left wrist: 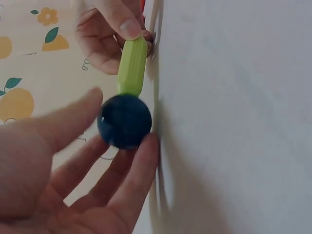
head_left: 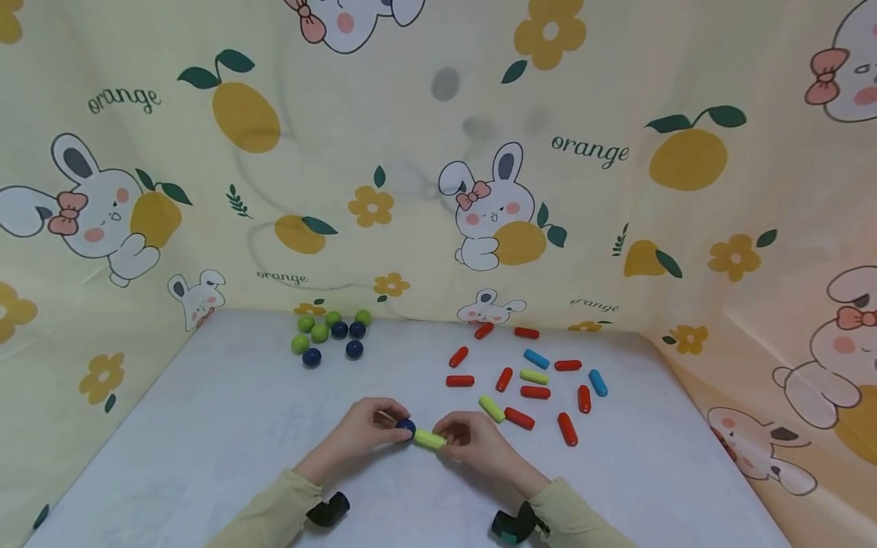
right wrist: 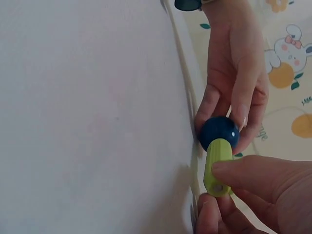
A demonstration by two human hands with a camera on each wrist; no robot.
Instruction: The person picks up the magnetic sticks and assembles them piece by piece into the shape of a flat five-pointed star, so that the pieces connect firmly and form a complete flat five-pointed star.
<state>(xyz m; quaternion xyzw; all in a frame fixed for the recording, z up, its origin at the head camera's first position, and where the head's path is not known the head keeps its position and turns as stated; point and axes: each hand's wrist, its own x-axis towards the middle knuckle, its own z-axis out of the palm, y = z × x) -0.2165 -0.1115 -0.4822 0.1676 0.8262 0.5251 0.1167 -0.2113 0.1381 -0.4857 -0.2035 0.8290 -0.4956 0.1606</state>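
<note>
Near the front middle of the table, a dark blue ball [head_left: 406,428] meets the end of a lime-green ribbed rod [head_left: 429,439]. My left hand [head_left: 366,430] holds the ball, its thumb on one side and fingers on the other. From the right, my right hand [head_left: 479,444] pinches the rod's far end between thumb and fingers. In the right wrist view the ball [right wrist: 218,131] sits against one end of the green rod [right wrist: 218,168], while the other end, with a small round spot, faces the camera.
Several green balls [head_left: 320,333] and dark blue balls [head_left: 354,349] lie at the table's back left. Scattered at the right are several red rods [head_left: 535,393], two blue rods [head_left: 537,358] and two green rods [head_left: 491,409]. A printed cloth [head_left: 411,251] walls the table's back and sides.
</note>
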